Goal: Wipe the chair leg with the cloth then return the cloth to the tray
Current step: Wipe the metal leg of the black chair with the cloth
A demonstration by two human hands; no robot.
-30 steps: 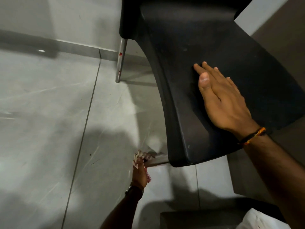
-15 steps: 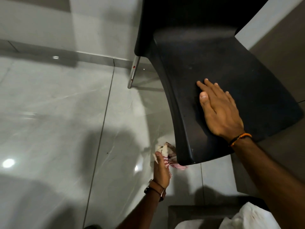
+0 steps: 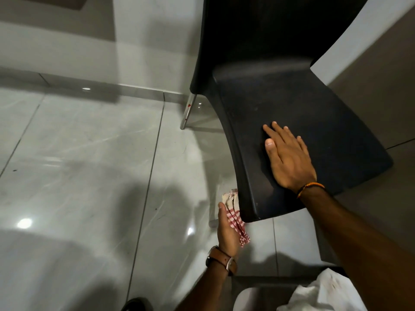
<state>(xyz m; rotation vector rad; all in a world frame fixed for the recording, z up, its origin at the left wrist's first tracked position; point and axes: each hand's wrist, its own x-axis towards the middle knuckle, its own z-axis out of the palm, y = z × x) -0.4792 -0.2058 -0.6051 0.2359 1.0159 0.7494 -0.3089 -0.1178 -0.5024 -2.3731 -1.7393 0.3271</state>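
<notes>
No text, label, brand, number or sign can be read anywhere here. The black moulded plastic chair seat [image 3: 303, 122] bears no lettering. To its left, the slanted chrome metal chair leg [image 3: 188, 113] carries two small red marks, too small to tell whether they are stickers or print. Below the seat's front corner, the red-and-white checked cloth [image 3: 235, 223] shows only its woven pattern, no tag or wording.
</notes>
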